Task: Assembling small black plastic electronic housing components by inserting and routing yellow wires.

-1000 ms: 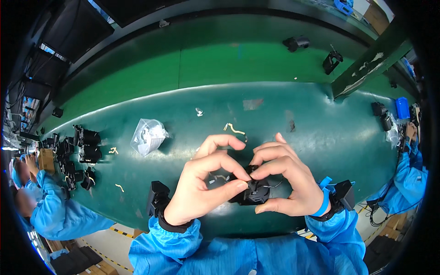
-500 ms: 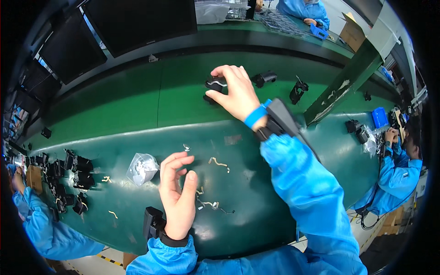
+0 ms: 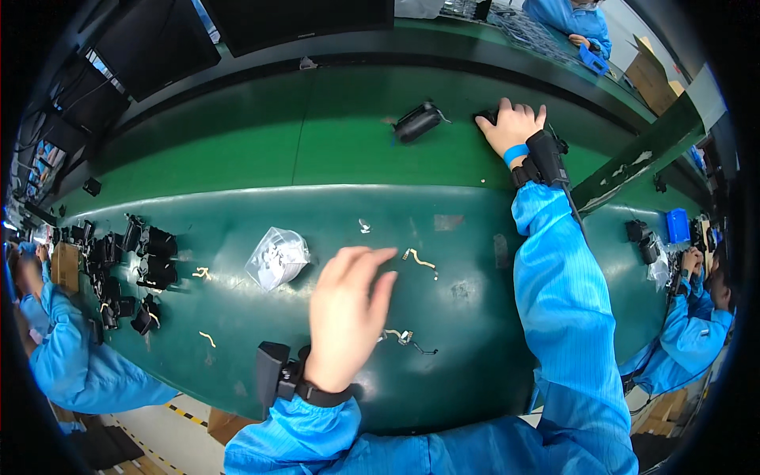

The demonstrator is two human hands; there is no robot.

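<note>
At the back right, my right hand [image 3: 513, 131] reaches far out and closes over a black plastic part [image 3: 485, 117], most of which its fingers hide. To its left another black, rounded plastic part [image 3: 419, 122] lies alone on the bright green strip, slightly blurred. My left hand [image 3: 348, 313] hovers over the dark green table with thumb and fingers apart and nothing between them. Just right of it is a thin yellowish flex cable [image 3: 422, 260]. Near its wrist side lie more small cables [image 3: 405, 338], partly hidden by the hand.
A clear plastic bag [image 3: 277, 258] of small pale pieces sits left of my left hand. Several black parts [image 3: 156, 271] crowd the table's left side. A green post [image 3: 633, 166] rises at the right. People in blue work on both sides and across; a blue bin [image 3: 677, 226] stands right.
My right hand has let go of the black part with the pale strip and moved right to another one. The view has shifted, and my left hand stays open.
</note>
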